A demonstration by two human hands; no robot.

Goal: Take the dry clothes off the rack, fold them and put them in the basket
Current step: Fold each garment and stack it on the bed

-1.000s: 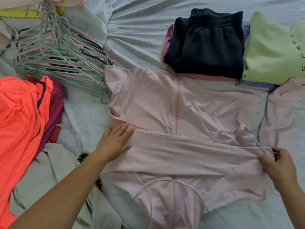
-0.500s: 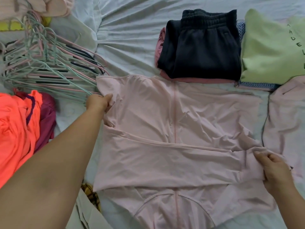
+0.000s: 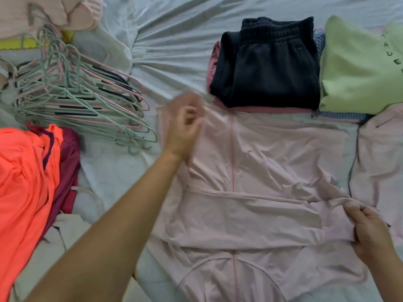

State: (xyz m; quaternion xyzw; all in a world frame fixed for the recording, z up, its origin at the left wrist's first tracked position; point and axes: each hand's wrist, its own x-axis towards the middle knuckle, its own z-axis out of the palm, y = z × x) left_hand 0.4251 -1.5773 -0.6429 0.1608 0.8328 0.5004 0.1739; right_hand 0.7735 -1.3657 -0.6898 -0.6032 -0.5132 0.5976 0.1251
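Note:
A pale pink garment (image 3: pixel 261 171) lies spread on the bed sheet, one sleeve folded across its middle. My left hand (image 3: pixel 185 125), blurred with motion, grips the garment's far left corner and lifts that edge off the sheet. My right hand (image 3: pixel 368 232) pinches the end of the folded sleeve at the garment's right side. No rack or basket is in view.
A heap of pink and green hangers (image 3: pixel 76 101) lies at the left. Orange and maroon clothes (image 3: pixel 28 182) sit at the near left. Folded dark trousers (image 3: pixel 268 66) and a folded green top (image 3: pixel 359 70) lie at the back right; another pink garment (image 3: pixel 381 160) lies at the right edge.
My left hand went from the folded sleeve to the garment's far left corner, took hold and is now drawing it inward. My right hand stays on the sleeve end.

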